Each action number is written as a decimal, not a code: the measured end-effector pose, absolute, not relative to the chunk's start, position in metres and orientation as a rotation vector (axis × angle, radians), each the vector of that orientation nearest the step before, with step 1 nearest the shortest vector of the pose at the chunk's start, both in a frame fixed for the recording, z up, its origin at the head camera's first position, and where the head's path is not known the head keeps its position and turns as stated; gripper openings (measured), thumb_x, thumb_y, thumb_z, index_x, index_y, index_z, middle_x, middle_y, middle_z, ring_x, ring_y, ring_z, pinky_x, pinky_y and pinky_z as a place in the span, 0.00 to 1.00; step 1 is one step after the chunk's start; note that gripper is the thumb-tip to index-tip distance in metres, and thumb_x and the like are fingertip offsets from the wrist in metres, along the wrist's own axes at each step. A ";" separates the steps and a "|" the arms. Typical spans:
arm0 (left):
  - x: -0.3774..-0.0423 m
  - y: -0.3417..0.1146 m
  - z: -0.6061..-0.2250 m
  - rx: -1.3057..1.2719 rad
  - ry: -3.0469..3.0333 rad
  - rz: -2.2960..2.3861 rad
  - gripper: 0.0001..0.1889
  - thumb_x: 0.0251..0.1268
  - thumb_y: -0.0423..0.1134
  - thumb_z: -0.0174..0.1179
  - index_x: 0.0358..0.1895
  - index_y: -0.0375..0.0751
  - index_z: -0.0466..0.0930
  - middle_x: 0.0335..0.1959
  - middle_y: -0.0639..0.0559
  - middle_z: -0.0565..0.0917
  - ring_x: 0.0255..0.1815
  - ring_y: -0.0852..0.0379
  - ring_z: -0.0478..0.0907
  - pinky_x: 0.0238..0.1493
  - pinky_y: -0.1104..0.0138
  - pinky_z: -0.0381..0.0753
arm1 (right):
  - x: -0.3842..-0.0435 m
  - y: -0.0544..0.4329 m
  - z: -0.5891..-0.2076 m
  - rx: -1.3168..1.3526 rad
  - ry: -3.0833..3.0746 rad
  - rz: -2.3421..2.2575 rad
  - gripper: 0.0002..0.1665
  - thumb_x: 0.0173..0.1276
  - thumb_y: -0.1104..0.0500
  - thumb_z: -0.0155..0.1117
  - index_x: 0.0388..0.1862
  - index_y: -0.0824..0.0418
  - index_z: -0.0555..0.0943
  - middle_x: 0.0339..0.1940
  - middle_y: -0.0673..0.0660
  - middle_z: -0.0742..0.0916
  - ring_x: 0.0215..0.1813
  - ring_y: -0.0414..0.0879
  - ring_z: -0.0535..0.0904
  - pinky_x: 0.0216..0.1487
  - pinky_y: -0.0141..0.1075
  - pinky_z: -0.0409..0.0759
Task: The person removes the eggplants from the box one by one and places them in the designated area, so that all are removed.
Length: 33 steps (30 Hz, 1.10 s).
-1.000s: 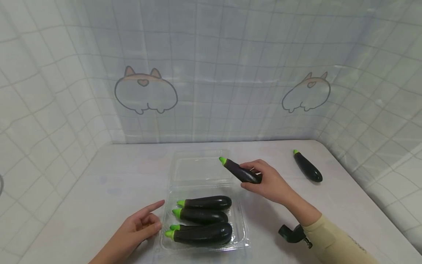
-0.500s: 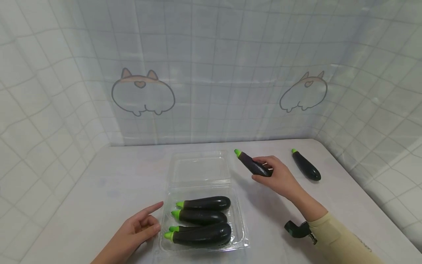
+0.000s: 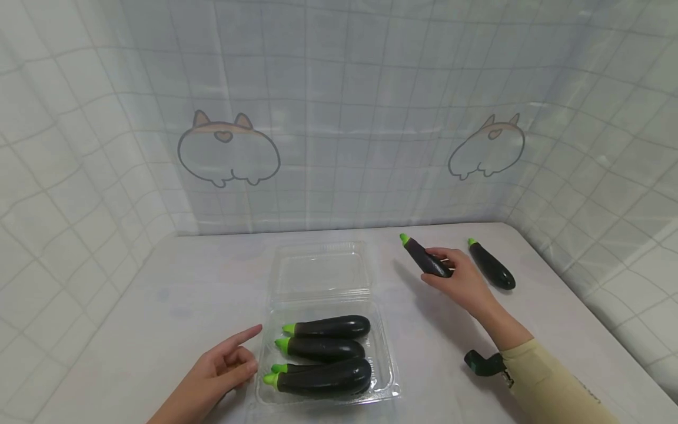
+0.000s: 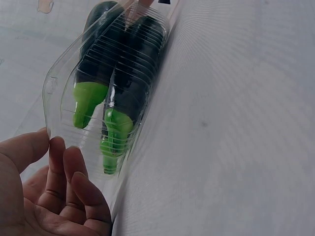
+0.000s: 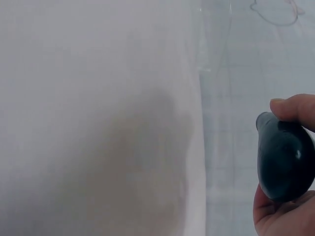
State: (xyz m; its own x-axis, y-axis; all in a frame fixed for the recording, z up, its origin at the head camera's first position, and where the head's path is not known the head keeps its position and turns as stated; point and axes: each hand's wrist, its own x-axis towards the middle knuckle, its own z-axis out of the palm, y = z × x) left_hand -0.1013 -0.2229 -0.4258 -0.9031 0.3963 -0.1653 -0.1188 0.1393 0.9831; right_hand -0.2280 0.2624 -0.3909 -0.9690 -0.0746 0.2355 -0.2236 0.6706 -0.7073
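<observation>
My right hand point(image 3: 463, 285) holds a dark eggplant point(image 3: 431, 263) with a bright green stem, above the table right of the clear plastic clamshell box point(image 3: 389, 359); its shadow falls on the cloth. In the right wrist view thumb and fingers grip the eggplant point(image 5: 283, 162) round its thick end. Several more eggplants point(image 3: 328, 348) lie in the box, stems to the left, the two nearest overlapping. My left hand point(image 3: 214, 368) is at the box's left rim, index finger extended and the others bent. In the left wrist view, thumb and fingertips point(image 4: 56, 142) are right at the rim.
Another eggplant point(image 3: 492, 265) lies on the table right of my right hand. The box's lid point(image 3: 323, 268) lies folded back, away from me. A dark device point(image 3: 484, 363) hangs under my right wrist. Grid-patterned curtains point(image 3: 339, 118) enclose the white table at the back and sides.
My right hand has carried the eggplant away from the box, to the right and further back. The left hand has stayed at the box's left rim.
</observation>
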 end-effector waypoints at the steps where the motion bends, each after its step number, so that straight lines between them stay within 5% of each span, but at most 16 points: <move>1: -0.101 -0.223 -0.426 0.270 2.035 1.817 0.34 0.76 0.38 0.54 0.78 0.38 0.50 0.42 0.41 0.79 0.35 0.61 0.74 0.38 0.67 0.77 | -0.228 0.264 -0.392 0.228 -2.701 1.179 0.36 0.59 0.49 0.77 0.65 0.54 0.77 0.60 0.59 0.77 0.57 0.57 0.74 0.52 0.49 0.73; 33: -0.102 -0.224 -0.430 0.329 2.018 1.841 0.34 0.76 0.35 0.54 0.78 0.35 0.49 0.40 0.45 0.80 0.35 0.62 0.74 0.37 0.68 0.76 | -0.240 0.304 -0.409 -0.005 -2.730 1.074 0.39 0.61 0.53 0.75 0.69 0.61 0.72 0.63 0.69 0.75 0.59 0.64 0.72 0.52 0.56 0.72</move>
State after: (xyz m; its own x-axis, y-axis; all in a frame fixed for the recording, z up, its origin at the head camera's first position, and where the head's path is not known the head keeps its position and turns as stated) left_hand -0.1019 -0.2243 -0.4297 -0.8973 0.4234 -0.1251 -0.0860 0.1103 0.9902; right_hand -0.2402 0.3040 -0.4090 -0.9785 0.0785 0.1908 -0.0725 0.7350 -0.6742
